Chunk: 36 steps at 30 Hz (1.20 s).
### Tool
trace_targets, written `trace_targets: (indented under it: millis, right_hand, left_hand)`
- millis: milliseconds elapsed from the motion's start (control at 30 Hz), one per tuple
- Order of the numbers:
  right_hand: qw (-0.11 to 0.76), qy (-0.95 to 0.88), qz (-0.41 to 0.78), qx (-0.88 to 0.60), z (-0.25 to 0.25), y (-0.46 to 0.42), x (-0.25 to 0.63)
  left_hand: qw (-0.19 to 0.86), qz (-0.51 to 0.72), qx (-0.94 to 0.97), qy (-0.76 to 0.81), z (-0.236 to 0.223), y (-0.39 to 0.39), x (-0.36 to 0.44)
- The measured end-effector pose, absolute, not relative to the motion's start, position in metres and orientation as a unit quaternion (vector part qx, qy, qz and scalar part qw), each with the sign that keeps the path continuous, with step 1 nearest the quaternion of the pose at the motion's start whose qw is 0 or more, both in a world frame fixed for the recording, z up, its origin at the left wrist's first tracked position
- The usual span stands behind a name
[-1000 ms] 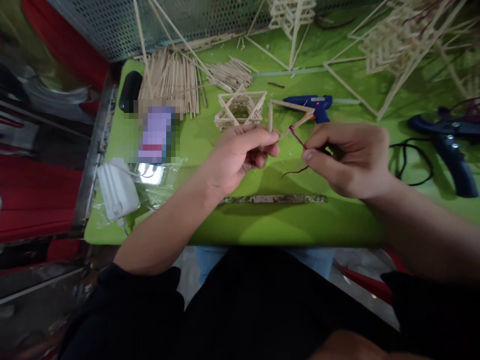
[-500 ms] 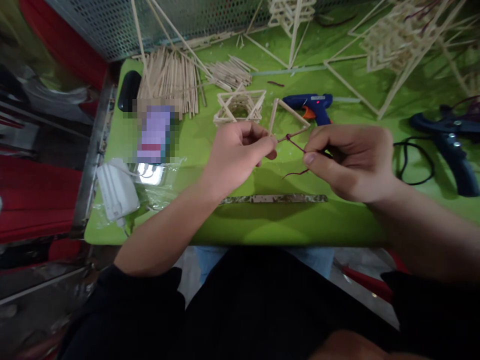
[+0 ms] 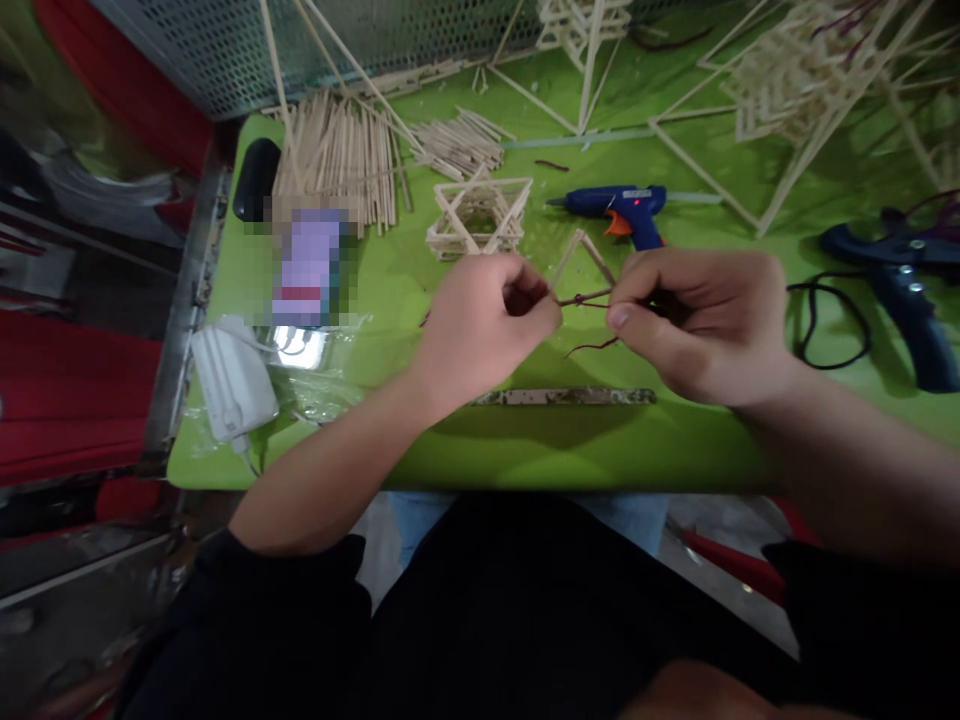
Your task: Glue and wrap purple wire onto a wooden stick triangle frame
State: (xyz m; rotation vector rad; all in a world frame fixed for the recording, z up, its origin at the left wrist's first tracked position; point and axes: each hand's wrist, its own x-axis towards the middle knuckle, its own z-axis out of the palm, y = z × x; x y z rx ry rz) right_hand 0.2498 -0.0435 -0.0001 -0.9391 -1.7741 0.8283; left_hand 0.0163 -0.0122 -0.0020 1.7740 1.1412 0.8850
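Note:
My left hand is closed in a pinch at one corner of a small triangle of wooden sticks. Around the triangle's near stick sits a small knot of dark red string. My right hand pinches this string between thumb and forefinger, to the right of the knot, and a loose tail hangs below the fingertips. A bit of dark red shows left of my left hand. Just beyond both hands lie a stick frame and a blue glue gun. My fingers hide part of the triangle.
Loose sticks lie at the back left, near a phone and a white adapter. Larger stick structures stand at the back right. A blue-handled cutter lies right; a patterned strip lies near the front edge.
My left hand has moved slightly toward me and right. The triangle has turned and come nearer, its near stick now almost level, uncovering the glue gun's nozzle. My right hand has barely moved.

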Motion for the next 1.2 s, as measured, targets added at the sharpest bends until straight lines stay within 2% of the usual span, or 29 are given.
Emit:
trace_targets:
  millis: [667, 867, 1033, 1200]
  right_hand:
    - [0.484, -0.650, 0.388, -0.439, -0.001, -0.037, 0.250]
    - [0.506, -0.626, 0.404, -0.435, 0.001, -0.036, 0.251]
    - [0.478, -0.652, 0.403, -0.429, 0.003, -0.036, 0.253]
    - [0.458, -0.647, 0.427, -0.436, -0.006, -0.031, 0.254]
  left_hand:
    - [0.340, 0.330, 0.765, 0.436, 0.003, -0.019, 0.019]
    - [0.406, 0.352, 0.718, 0.442, -0.004, -0.012, 0.018]
    - [0.490, 0.378, 0.643, 0.451, -0.002, -0.004, 0.016]
    - [0.520, 0.397, 0.612, 0.444, 0.000, -0.002, 0.017]
